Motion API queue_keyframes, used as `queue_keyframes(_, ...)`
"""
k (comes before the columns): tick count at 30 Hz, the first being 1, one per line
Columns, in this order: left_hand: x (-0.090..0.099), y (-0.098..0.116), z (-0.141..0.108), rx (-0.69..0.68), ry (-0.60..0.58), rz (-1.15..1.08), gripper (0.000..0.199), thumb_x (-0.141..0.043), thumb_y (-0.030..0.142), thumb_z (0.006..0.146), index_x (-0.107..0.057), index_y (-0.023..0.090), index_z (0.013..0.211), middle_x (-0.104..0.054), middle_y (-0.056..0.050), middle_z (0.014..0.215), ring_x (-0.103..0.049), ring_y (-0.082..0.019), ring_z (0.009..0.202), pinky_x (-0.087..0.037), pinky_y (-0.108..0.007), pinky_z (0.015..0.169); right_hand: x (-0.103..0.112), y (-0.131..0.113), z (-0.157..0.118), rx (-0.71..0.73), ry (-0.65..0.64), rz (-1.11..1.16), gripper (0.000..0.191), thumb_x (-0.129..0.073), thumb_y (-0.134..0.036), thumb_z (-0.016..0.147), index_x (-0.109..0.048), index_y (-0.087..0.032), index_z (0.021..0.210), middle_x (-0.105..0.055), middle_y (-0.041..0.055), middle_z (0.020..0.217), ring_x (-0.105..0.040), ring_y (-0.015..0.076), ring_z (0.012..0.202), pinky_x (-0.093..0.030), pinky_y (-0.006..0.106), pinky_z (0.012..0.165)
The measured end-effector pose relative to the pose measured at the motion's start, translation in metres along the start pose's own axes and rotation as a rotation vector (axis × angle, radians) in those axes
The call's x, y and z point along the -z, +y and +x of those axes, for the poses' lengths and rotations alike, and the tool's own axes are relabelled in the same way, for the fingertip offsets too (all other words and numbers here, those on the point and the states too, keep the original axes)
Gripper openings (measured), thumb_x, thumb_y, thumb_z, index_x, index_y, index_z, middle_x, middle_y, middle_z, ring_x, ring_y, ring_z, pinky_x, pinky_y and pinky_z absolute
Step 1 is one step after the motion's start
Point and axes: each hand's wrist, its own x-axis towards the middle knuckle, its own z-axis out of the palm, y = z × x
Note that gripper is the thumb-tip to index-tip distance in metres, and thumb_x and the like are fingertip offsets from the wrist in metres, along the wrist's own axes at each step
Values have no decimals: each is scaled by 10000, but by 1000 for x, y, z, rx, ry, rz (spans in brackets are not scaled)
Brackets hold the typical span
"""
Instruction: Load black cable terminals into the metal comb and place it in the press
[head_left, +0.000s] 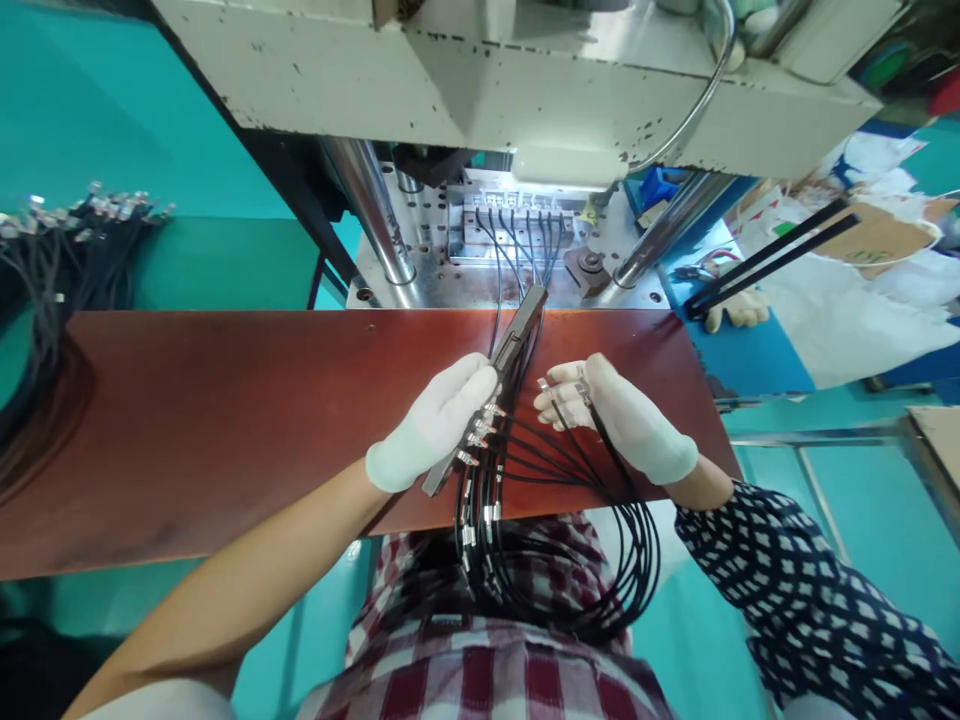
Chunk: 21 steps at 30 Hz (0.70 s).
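My left hand (456,405), in a white glove, grips a long grey metal bar (517,335) that lies at a slant above the board. Several metal cable connectors (476,433) sit in a row along the bar's lower half, beside my fingers. My right hand (619,410), also gloved, has its thumb and fingers closed round a black cable just below its metal connector (583,388). A second connector (544,385) shows by its fingertips. The black cables (637,540) loop down over the board's front edge onto the lap.
Ahead, a press with steel posts (375,215) holds a metal fixture (517,235) with several cables running out of it. The reddish-brown board (225,420) spans the front. A cable bundle (45,260) hangs at left; a glove (739,310) lies at right.
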Motion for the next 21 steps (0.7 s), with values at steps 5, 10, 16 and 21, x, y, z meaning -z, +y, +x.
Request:
queue_keyframes(5,0,-2,-2,41,-23,-35,405,-405,518,981,-445,179,763,-467,18,690,-418,-95,597,-363,-254,554,-7,-1,-12,166,47,-369,207,-637,-345,880,-650,-141,911,-687,45,852,-612,122,758,-464,238,711)
queue_keyframes(10,1,-6,0,100,-105,-123,403,-390,553,973,-463,184,829,-477,29,660,-419,-90,538,-354,-241,491,-28,-9,-9,209,24,-534,220,-617,-307,869,-634,-150,717,-610,-19,652,-536,97,633,-421,226,629)
queue_keyframes(16,3,-10,0,79,-135,-112,403,-436,545,960,-488,172,816,-519,12,698,-441,-91,590,-378,-231,529,-40,-11,3,285,-81,-557,248,-610,-274,867,-594,-156,650,-587,-27,629,-518,96,616,-413,227,613)
queue_keyframes(21,-1,-13,-2,196,-184,-273,400,-424,581,948,-489,188,912,-518,23,674,-442,-88,497,-356,-232,448,-40,-15,6,287,-86,-541,227,-597,-217,846,-581,-155,629,-571,-31,619,-505,96,609,-408,231,605)
